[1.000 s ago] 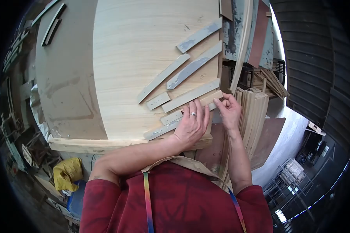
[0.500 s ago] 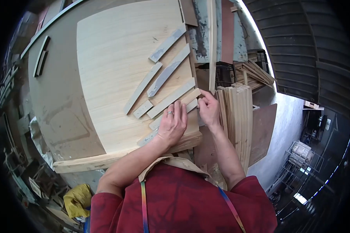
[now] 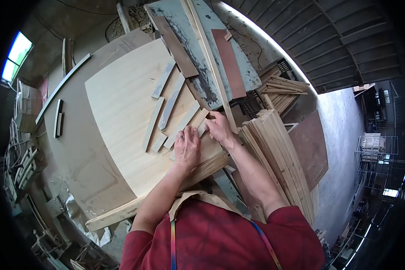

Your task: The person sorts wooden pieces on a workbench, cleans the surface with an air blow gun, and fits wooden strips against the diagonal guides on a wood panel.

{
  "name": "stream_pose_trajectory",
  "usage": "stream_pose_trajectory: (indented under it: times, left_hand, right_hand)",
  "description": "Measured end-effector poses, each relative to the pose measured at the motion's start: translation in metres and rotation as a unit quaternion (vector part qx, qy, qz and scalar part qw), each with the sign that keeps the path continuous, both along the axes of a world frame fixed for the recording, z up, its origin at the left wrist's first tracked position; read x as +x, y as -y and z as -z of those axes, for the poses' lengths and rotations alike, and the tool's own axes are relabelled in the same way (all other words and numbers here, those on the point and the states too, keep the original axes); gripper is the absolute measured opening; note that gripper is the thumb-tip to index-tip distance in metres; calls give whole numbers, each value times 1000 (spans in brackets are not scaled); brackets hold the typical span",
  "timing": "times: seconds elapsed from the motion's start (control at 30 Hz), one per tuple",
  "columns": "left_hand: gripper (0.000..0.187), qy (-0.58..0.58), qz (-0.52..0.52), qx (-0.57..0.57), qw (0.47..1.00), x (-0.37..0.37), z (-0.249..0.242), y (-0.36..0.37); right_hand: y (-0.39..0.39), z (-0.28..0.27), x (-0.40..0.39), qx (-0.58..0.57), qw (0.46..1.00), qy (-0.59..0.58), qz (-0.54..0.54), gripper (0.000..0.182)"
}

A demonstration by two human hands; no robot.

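A pale wooden strip (image 3: 199,119) lies slanted on a large plywood panel (image 3: 117,103), among several grey-faced strips. My left hand (image 3: 187,147), with a ring on one finger, rests flat over its lower end, fingers stretched out. At the upper end, my right hand (image 3: 219,129) is closed, its index finger and thumb at the strip's tip. A grey-faced strip (image 3: 182,124) lies alongside on the left, and another (image 3: 202,128) shows partly between my hands. Further left are a long strip (image 3: 171,102), a narrow one (image 3: 153,124) and a short block (image 3: 159,141).
A thick wooden beam (image 3: 117,215) runs along the panel's near edge. To my right stands a stack of long boards (image 3: 279,148). Beyond the panel are a brown board (image 3: 175,47) and a paint-worn blue surface (image 3: 252,81). Two thin strips (image 3: 58,119) lie far left.
The camera view has turned and shifted, so the panel and strips appear rotated and further off. Both hands keep to the same pale strip, with little visible movement relative to it.
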State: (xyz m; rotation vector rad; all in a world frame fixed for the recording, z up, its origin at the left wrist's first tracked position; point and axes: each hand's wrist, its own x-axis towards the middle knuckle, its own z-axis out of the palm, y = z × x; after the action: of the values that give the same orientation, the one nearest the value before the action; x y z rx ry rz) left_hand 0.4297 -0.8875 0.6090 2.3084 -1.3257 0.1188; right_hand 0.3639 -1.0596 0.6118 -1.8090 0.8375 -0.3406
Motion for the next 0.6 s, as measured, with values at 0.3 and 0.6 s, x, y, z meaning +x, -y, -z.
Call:
stream_pose_trajectory:
  times: [0.3, 0.6]
  left_hand:
    - [48, 39, -10, -13, 999, 4, 17, 6]
    - [45, 67, -33, -18, 997, 3, 28, 13]
  right_hand:
    - [-115, 3, -85, -339, 933, 113, -52, 14]
    - [-110, 35, -75, -461, 875, 115, -95, 14]
